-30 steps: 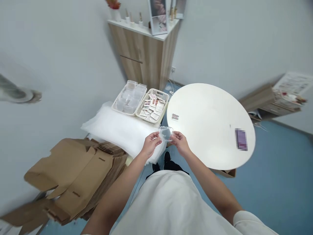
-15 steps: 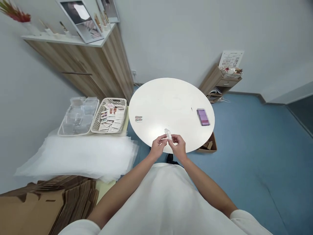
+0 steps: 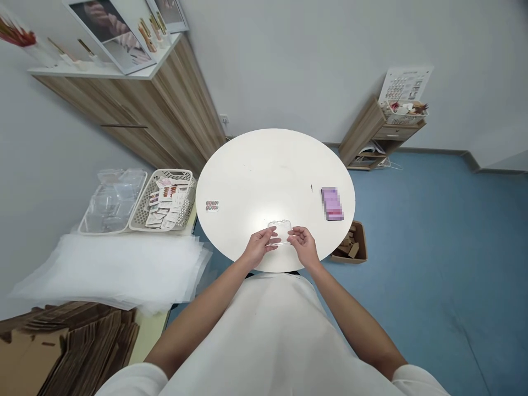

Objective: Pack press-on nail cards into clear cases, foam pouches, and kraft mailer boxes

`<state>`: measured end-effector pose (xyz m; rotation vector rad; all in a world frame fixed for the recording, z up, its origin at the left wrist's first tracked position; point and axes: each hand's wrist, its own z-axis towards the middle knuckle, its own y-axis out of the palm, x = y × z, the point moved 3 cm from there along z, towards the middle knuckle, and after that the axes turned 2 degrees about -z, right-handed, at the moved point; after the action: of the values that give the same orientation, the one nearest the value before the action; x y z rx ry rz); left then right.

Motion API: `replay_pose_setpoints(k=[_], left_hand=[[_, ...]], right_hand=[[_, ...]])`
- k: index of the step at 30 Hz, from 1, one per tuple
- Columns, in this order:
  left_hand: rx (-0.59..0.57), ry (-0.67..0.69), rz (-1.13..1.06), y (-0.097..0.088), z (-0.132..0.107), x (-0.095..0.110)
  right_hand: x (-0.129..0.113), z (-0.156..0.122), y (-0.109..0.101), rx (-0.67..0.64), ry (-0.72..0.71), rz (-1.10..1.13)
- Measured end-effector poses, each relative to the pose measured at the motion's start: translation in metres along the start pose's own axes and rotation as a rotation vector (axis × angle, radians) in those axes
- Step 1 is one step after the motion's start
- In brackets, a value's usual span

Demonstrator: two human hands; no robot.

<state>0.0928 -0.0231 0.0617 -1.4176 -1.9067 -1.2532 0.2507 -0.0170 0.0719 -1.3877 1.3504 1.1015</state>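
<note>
A small clear plastic case (image 3: 281, 232) lies between my hands, over the near edge of the white round table (image 3: 272, 165). My left hand (image 3: 258, 246) has its fingers over the left side of the case. The right edge is pinched between the thumb and fingers of my right hand (image 3: 304, 246). Nothing can be made out inside the case. To the left on the table rests a small sheet of press-on nails (image 3: 212, 205) in two rows. A blurred purple thing (image 3: 332, 203) is on the right side, with a tiny dark item (image 3: 312, 187) beside it.
Left of the table are a white basket of printed cards (image 3: 193, 192), a tray of clear boxes (image 3: 86, 225), white translucent sheets (image 3: 111, 269) and folded cardboard (image 3: 91, 352). A cardboard box (image 3: 362, 242) stands on the floor at right. Cabinets (image 3: 181, 104) stand behind.
The clear case has turned from edge-on to lying broad side up, and my hands have moved apart to its two sides. The whole view has shifted slightly.
</note>
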Motion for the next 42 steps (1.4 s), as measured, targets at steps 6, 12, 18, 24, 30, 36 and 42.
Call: replay_pose_setpoints(k=[6, 12, 18, 24, 30, 36, 42], left_hand=[[0.016, 0.224, 0.453, -0.004, 0.004, 0.008], [-0.042, 0.415, 0.848, -0.006, 0.007, 0.027], [-0.085, 0.428, 0.868, -0.004, 0.014, 0.038], [-0.126, 0.353, 0.699, -0.011, 0.018, 0.050], [-0.215, 0.341, 0.605, -0.016, 0.025, 0.048], [-0.271, 0.294, 0.546, -0.017, 0.022, 0.043], [-0.242, 0.262, 0.482, -0.018, 0.015, 0.043]], right_hand=[[0.001, 0.012, -0.012, 0.004, 0.189, 0.163], [0.001, 0.019, -0.014, -0.039, 0.226, 0.165], [0.003, 0.022, -0.008, -0.093, 0.210, 0.106], [-0.030, 0.034, -0.010, -0.329, -0.094, -0.176], [-0.050, 0.036, -0.004, -0.442, -0.265, -0.481], [-0.043, 0.033, 0.000, -0.347, -0.408, -0.592], [-0.045, 0.035, 0.003, -0.343, -0.396, -0.574]])
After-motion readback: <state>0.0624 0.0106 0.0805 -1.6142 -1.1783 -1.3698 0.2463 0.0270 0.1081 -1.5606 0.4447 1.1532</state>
